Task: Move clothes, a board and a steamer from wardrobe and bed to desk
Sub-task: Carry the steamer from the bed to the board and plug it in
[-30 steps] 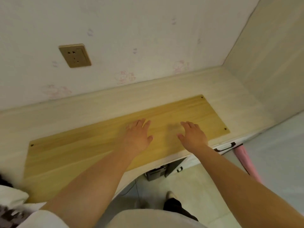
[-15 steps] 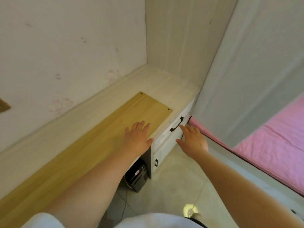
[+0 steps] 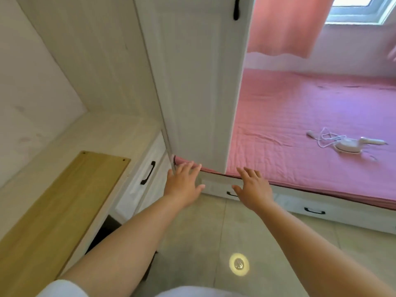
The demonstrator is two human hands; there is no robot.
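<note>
The yellow wooden board (image 3: 64, 202) lies flat on the pale desk (image 3: 111, 133) at the left. A white handheld steamer (image 3: 351, 145) with its loose cord lies on the pink bed (image 3: 300, 116) at the right. My left hand (image 3: 184, 185) and my right hand (image 3: 252, 187) are held out in the air in front of me, fingers spread, holding nothing. Both hover over the floor near the bed's front edge. No clothes are in view.
A white wardrobe door (image 3: 199, 82) with a black handle stands between desk and bed. Desk drawers (image 3: 145, 174) and under-bed drawers (image 3: 312, 209) have black handles. The tiled floor (image 3: 214, 243) lies below my arms. A pink curtain (image 3: 287, 24) hangs by the window.
My view has swung right from the desk to the bed. Both hands have lifted off the board and now hang in the air. The steamer has come into sight.
</note>
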